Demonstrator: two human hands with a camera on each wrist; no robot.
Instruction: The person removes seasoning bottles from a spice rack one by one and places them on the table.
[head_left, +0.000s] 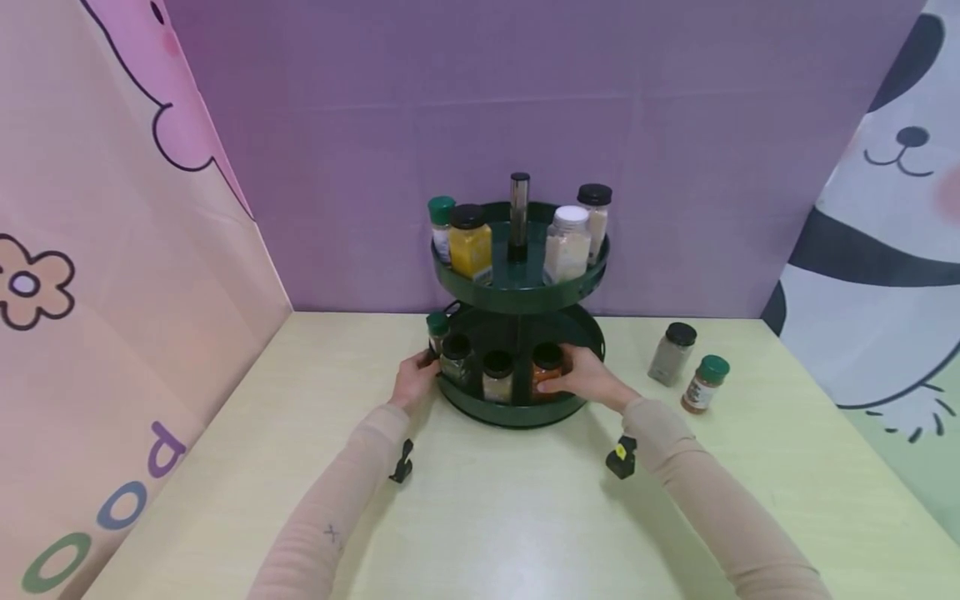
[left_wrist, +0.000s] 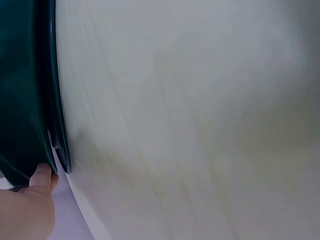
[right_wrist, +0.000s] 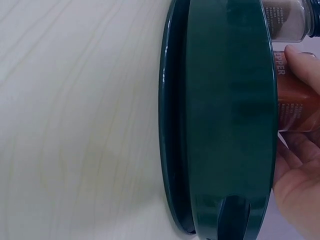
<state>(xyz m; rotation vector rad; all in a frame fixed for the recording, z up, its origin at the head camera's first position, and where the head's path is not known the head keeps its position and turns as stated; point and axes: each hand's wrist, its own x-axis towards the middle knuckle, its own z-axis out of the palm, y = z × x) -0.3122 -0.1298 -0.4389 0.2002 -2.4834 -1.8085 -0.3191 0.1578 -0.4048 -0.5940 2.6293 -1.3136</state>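
A dark green two-tier spice rack [head_left: 517, 297] stands on the table. At the left side of its lower tray, my left hand [head_left: 415, 382] pinches the rim; in the left wrist view the fingertips [left_wrist: 42, 172] bend over the tray edge [left_wrist: 37, 100]. My right hand [head_left: 588, 379] grips a black-lidded jar of orange-red spice [head_left: 546, 379] at the lower tray's front right. In the right wrist view that jar, with "PEPPER" partly readable, sits between thumb and fingers behind the tray wall [right_wrist: 230, 100]. Left of it are a pale spice jar [head_left: 497, 382] and a dark herb jar [head_left: 456, 367].
A green-capped jar [head_left: 437, 329] stands at the lower tray's left. Several jars fill the upper tray, among them a yellow one [head_left: 471, 250] and a white-lidded one [head_left: 567, 250]. A grey jar [head_left: 670, 358] and a green-capped jar [head_left: 702, 390] stand on the table [head_left: 510, 517] to the right.
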